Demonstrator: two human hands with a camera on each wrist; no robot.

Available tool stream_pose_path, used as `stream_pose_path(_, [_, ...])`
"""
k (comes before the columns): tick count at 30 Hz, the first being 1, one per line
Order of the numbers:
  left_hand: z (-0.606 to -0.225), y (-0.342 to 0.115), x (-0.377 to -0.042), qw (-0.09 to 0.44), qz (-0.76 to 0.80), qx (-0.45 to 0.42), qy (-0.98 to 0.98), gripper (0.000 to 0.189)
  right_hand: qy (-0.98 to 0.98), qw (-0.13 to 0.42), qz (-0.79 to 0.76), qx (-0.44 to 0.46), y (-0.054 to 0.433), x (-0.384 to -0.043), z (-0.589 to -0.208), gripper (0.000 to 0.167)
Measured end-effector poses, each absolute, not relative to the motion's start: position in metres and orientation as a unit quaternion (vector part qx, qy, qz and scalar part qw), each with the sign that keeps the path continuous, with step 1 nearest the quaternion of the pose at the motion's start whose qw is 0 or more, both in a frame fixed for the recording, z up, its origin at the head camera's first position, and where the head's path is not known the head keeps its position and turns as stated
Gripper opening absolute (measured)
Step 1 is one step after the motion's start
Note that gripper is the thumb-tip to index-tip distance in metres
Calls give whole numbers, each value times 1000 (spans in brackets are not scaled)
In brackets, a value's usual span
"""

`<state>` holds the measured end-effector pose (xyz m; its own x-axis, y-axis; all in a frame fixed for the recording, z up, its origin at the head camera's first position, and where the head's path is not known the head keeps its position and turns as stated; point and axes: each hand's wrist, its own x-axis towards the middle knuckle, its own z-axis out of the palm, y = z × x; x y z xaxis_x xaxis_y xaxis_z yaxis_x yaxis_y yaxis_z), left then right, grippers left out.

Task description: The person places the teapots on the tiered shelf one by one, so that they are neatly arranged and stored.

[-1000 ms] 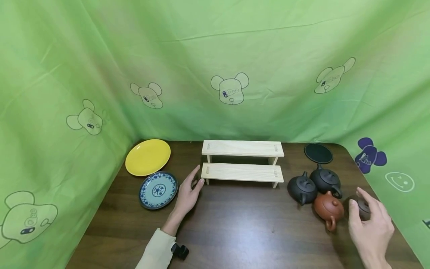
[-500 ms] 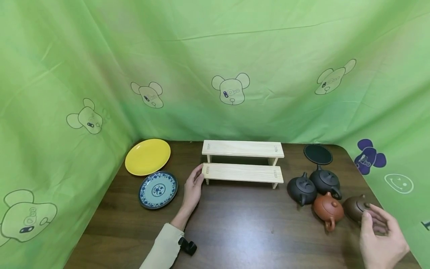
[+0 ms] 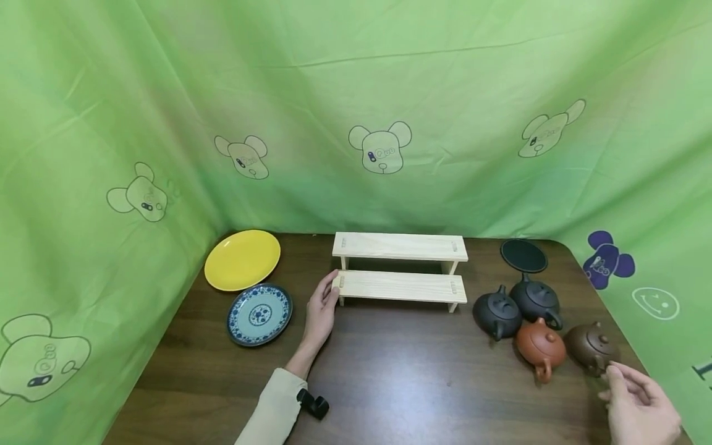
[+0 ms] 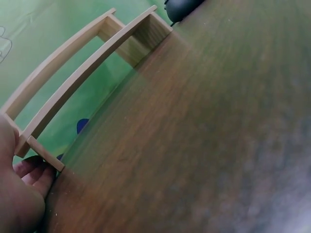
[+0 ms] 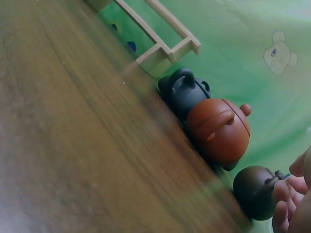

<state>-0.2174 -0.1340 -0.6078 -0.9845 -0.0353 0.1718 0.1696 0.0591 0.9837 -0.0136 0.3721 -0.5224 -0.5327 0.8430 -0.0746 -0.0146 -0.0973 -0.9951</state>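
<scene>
Left hand [image 3: 319,315]: now gripping left end of rack [image 3: 399,287], probably steadying it. Right hand [image 3: 642,405]: shifted down to brown teapot [image 3: 585,344], at handle [image 3: 599,363]; pinch, cannot tell. Teapot: upright on bench [image 3: 423,386], right of red teapot [image 3: 537,345].

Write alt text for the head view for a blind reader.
A right hand is at a round brown teapot, near a russet teapot and two black teapots; the left hand grips a pale tiered wooden stand. Left of it lie a yellow plate and a blue floral plate.
</scene>
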Motion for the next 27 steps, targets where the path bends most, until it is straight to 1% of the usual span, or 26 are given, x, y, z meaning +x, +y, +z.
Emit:
stream_pose_path(3, [-607,-136,-216,69,-689,-43,-720,43,-560,297,672,-382,375,-15,-526,23])
stream_pose_path(5, [-605,-137,-216,68,-692,-43,-718,43,-555,284,679,-388,377,-16,-528,24])
stream_pose_path(12, [-601,-136,-219,68,-685,-62,-723,44,-549,268,694,-381,379,-16,-532,27])
stream_pose_path(17, [-600,-136,-216,65,-690,-51,-719,43,-557,224,702,-383,381,-14,-529,34])
stream_pose_path(20, [-599,-136,-214,65,-688,-49,-721,43,-550,204,717,-378,381,-14,-528,37])
stream_pose_path(27, [-598,-136,-214,83,-675,-70,-730,43,-540,184,747,-343,383,-11,-528,38])
